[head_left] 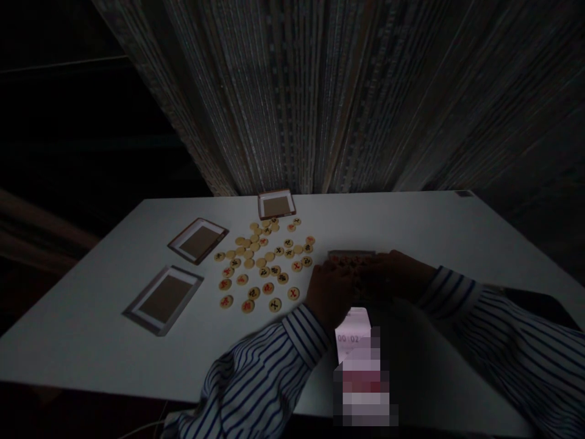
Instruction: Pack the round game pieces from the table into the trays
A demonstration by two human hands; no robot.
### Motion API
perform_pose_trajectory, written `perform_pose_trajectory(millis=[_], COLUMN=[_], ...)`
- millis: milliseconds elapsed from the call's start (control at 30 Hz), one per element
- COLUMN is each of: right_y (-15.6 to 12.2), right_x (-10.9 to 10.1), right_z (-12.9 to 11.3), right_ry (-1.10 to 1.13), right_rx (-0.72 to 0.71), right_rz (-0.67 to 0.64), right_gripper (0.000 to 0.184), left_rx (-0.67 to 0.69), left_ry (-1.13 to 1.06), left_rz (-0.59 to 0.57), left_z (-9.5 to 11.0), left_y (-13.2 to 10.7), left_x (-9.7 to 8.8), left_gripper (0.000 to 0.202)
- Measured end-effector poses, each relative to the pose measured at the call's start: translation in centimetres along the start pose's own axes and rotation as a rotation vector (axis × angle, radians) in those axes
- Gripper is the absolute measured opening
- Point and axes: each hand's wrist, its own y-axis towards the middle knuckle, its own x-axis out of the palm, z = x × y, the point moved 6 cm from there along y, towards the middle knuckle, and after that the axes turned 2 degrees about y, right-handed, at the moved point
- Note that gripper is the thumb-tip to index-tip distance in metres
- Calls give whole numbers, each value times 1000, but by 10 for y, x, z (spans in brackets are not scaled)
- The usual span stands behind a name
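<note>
In the head view, my left hand [329,291] lies over the near left part of a shallow box [351,252]. My right hand [389,272] reaches over the same box from the right. Rows of Chinese chess pieces [346,260] with red marks show inside it, partly covered by my hands. Both sets of fingers are lost in shadow, so whether they grip a piece or the box cannot be made out. Left of my hands, several loose Chinese chess pieces [249,263] lie scattered on the white table [100,329], some marked red or black and others plain side up.
Two shallow frame-like boxes or lids [172,268] [183,272] lie at the left. Another brown-edged one [276,216] rests by the table's back edge. A lit phone [354,329] showing a timer is in front of my hands. A dark flat object [539,305] lies beyond my right forearm.
</note>
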Motion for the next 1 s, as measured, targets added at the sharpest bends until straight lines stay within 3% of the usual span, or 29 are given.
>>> perform_pose_trajectory(millis=[100, 267, 467, 633, 800, 1000], right_y=[1, 12, 49, 83, 129, 191], right_x=[1, -15, -21, -17, -10, 4], right_z=[5, -3, -41, -66, -106, -166], right_ry=[-140, -236, -234, -161, -177, -153], right_rx=[18, -45, -174, -194, -215, -251], right_rz=[-54, 35, 11, 36, -70, -61], right_gripper=[16, 21, 21, 22, 19, 26], left_rx=[-8, -70, -337, -464, -558, -622], left_ry=[7, -14, -14, 35, 106, 151], left_rz=[3, 2, 90, 149, 175, 192], left_z=[-2, -23, -86, -134, -173, -197], left_y=[-3, -30, -92, -132, -139, -136], left_x=[-3, -24, -69, -91, -104, -110], left_gripper=[15, 16, 21, 24, 25, 26])
